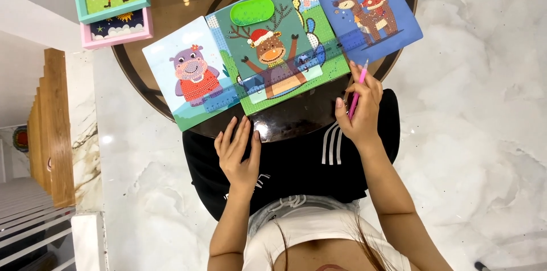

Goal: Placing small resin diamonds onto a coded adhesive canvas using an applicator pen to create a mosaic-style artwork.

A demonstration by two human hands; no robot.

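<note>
Right hand [359, 106] pinches pink pen [356, 91] tip-up, clear of reindeer picture [279, 49] w/ ruler [285, 71] across — left hand [238, 151] flat, fingers spread, empty at table [171, 9] edge, prob. bracing. Green tray [252, 10] on top.

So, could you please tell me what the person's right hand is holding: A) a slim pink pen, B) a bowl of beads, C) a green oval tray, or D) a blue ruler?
A: the right hand grips a slim pink pen, tip raised near the table edge.
</note>
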